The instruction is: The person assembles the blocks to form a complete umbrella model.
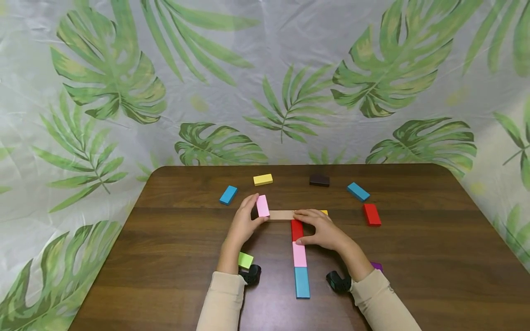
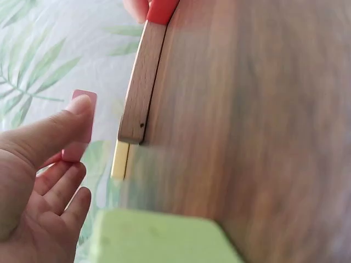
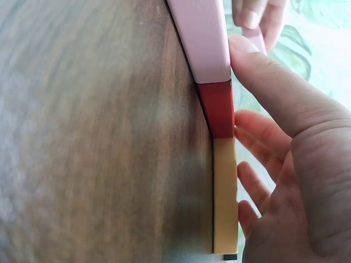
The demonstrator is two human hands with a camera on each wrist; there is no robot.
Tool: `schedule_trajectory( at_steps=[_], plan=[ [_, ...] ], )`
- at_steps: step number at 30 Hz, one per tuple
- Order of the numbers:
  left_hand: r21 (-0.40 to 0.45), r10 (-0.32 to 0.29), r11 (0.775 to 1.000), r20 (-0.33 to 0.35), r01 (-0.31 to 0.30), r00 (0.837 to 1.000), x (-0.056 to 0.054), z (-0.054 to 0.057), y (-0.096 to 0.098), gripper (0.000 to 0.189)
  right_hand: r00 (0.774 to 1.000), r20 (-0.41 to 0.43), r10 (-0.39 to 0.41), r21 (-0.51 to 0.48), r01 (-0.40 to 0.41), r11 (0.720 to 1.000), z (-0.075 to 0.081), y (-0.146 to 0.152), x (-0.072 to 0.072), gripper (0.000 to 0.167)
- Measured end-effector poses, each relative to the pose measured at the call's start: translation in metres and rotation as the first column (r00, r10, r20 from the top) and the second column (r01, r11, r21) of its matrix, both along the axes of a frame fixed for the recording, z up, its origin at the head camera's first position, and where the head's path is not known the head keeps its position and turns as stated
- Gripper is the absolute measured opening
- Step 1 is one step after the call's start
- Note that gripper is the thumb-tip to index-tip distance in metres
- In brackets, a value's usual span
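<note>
My left hand pinches a pink block between thumb and fingers, beside the left end of a bare-wood block. In the left wrist view that pink block appears raised off the table. My right hand rests on the joined blocks, its fingertips at the wood block and its thumb beside the red block. Below the red block run a second pink block and a blue block, end to end. A yellow-orange block is partly hidden behind my right fingers.
On the brown table, a blue block, a yellow block, a black block, another blue block and a red block lie around the back. A green block and a purple block sit near the wrists.
</note>
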State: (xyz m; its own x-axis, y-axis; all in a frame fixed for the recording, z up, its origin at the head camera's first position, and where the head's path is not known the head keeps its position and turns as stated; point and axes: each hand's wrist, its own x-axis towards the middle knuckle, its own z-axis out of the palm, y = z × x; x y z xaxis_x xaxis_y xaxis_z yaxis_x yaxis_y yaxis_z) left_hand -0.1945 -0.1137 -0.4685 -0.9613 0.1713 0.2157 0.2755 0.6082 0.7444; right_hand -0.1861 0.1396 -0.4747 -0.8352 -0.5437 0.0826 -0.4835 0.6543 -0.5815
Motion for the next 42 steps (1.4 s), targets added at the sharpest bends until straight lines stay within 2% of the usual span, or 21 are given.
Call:
schedule_trajectory(
  at_steps=[7, 12, 26, 33, 42],
  plan=[
    [-0.046, 0.001, 0.999, 0.018, 0.000, 1.000, 0.001, -0.001, -0.010, 0.067, 1.000, -0.003, -0.002, -0.009, 0.002, 1.000, 0.000, 0.000, 0.001, 0.071],
    [-0.075, -0.024, 0.997, 0.029, 0.026, 0.999, 0.001, 0.000, -0.013, 0.065, 1.000, -0.005, -0.004, -0.005, 0.004, 1.000, 0.000, 0.000, 0.001, 0.072],
    [-0.157, -0.060, 0.984, 0.141, 0.082, 0.988, -0.005, -0.003, -0.016, 0.063, 1.000, -0.011, -0.004, -0.013, 0.004, 1.000, 0.000, 0.000, 0.001, 0.071],
    [-0.185, -0.072, 0.977, 0.181, 0.106, 0.981, -0.009, -0.005, -0.015, 0.063, 1.000, 0.015, -0.008, -0.016, 0.008, 1.000, 0.000, -0.001, 0.001, 0.071],
    [-0.208, -0.090, 0.969, 0.189, 0.129, 0.978, -0.011, -0.007, -0.015, 0.061, 1.000, 0.017, -0.002, -0.011, 0.002, 1.000, 0.002, -0.001, 0.001, 0.072]
  ],
)
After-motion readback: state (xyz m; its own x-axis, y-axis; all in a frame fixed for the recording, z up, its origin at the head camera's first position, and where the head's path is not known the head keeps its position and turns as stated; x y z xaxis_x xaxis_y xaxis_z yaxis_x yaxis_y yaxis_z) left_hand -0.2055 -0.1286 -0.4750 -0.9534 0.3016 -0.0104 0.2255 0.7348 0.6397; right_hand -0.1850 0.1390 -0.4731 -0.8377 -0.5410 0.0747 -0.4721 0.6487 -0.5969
